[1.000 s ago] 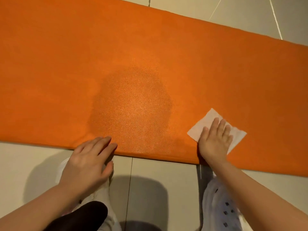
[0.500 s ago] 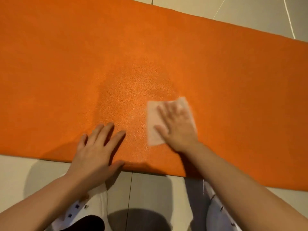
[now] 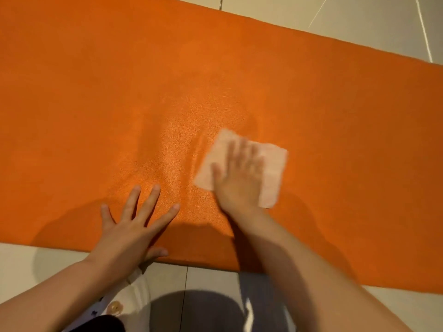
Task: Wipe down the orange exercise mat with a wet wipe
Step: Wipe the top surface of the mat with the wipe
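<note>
Half-hidden wet wipe [image 3: 273, 171] under blurred right hand [image 3: 239, 178]

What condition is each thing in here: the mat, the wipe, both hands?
orange exercise mat: unrolled flat on the tiled floor, a shiny patch near the middle
wet wipe: spread flat on the mat, pinned under the right hand
right hand: flat, blurred, pressing the wipe
left hand: fingers spread, resting on the mat

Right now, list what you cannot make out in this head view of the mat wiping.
- Right hand: motion-blurred, so finger detail is unclear.
- Wet wipe: its middle is hidden under that hand; the surface is blurred.
- Orange mat: both ends are cut off by the frame's left and right edges.
- Left hand: hides the mat beneath it; whether it presses down is unclear.
</note>
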Action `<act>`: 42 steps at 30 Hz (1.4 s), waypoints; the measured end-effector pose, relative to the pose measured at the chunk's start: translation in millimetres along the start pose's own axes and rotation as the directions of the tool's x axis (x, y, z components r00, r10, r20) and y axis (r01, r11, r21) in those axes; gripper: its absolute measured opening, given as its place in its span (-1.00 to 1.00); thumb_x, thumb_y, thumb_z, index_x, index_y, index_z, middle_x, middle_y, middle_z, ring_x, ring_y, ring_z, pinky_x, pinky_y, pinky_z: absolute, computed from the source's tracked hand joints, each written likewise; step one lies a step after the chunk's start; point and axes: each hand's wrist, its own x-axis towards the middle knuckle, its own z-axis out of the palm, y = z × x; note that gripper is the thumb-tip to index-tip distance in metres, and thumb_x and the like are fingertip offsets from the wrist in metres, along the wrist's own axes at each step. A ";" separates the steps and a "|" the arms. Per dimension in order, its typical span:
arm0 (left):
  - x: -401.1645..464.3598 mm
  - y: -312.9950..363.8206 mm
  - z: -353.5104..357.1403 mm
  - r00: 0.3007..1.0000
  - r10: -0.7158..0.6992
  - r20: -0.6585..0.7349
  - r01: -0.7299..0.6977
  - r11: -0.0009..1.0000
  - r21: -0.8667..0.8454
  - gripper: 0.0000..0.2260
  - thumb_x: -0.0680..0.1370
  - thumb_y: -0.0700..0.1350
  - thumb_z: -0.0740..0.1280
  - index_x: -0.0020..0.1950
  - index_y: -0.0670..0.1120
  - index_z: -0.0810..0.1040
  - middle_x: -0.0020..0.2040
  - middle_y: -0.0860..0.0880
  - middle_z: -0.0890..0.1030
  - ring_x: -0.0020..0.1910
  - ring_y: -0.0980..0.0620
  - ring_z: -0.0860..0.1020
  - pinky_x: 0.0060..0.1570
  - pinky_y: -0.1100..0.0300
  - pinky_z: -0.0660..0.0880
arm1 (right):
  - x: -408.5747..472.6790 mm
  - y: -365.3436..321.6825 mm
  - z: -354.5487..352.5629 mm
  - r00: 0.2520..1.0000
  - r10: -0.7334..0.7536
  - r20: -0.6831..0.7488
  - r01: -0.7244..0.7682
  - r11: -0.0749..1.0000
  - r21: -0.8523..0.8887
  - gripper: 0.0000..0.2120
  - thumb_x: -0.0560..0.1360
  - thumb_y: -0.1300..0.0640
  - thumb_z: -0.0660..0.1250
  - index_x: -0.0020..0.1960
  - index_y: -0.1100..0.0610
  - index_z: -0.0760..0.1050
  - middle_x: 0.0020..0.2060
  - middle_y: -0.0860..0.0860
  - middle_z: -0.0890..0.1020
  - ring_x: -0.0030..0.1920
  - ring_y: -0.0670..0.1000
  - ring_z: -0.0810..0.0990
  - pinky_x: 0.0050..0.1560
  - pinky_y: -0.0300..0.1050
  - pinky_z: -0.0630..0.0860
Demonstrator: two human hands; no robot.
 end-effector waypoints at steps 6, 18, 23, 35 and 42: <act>-1.2 -1.6 2.7 0.999 -0.027 0.020 0.027 0.999 0.020 -0.20 0.35 0.41 0.15 0.54 0.11 0.25 0.56 -0.18 0.19 0.59 -0.18 -0.20 -0.21 -0.60 0.35 | -14.2 -26.3 -1.9 0.918 -0.367 0.150 0.362 0.930 0.064 -0.41 0.64 -0.24 -0.16 0.60 -0.06 -0.13 0.57 -0.06 -0.21 0.56 0.02 -0.31 0.49 0.04 -0.40; 4.2 6.7 -20.4 0.947 -0.085 0.309 0.094 0.996 -0.014 -0.15 0.40 0.44 0.03 0.35 0.30 -0.59 0.38 -0.09 -0.63 0.51 -0.23 -0.38 0.24 -0.57 0.14 | -140.0 99.2 -36.5 0.815 0.536 0.220 -0.563 0.822 0.082 -0.39 0.64 -0.24 -0.15 0.57 -0.08 -0.32 0.56 -0.03 -0.33 0.55 -0.01 -0.36 0.51 0.07 -0.34; 5.5 16.5 -62.1 0.856 -0.098 0.507 0.088 0.995 0.043 -0.17 0.57 0.33 0.14 0.43 0.20 -0.52 0.49 -0.07 -0.54 0.53 -0.26 -0.37 0.36 -0.46 0.16 | -166.0 72.1 -40.3 0.724 0.498 0.477 -0.595 0.801 0.066 -0.32 0.64 -0.24 -0.11 0.59 0.03 -0.32 0.53 0.04 -0.38 0.54 0.13 -0.38 0.51 0.09 -0.29; 8.9 18.1 -54.2 0.846 -0.122 0.519 0.127 0.992 0.025 -0.13 0.58 0.27 0.20 0.35 0.13 -0.55 0.32 0.00 -0.63 0.53 -0.25 -0.38 0.35 -0.42 0.20 | -173.2 73.7 -15.8 0.844 0.474 0.250 -0.510 0.853 0.107 -0.26 0.44 -0.36 -0.37 0.52 -0.05 -0.42 0.43 -0.05 -0.48 0.52 0.08 -0.42 0.48 0.10 -0.37; 6.9 15.2 -52.6 0.866 -0.131 0.483 0.163 0.986 -0.023 -0.09 0.54 0.30 0.25 0.35 0.18 -0.54 0.37 0.04 -0.61 0.53 -0.20 -0.38 0.38 -0.37 0.20 | -138.4 76.9 -10.3 0.898 0.415 0.147 -0.435 0.888 0.152 -0.32 0.41 -0.36 -0.47 0.46 -0.14 -0.43 0.44 -0.14 -0.45 0.42 -0.07 -0.53 0.30 -0.06 -0.62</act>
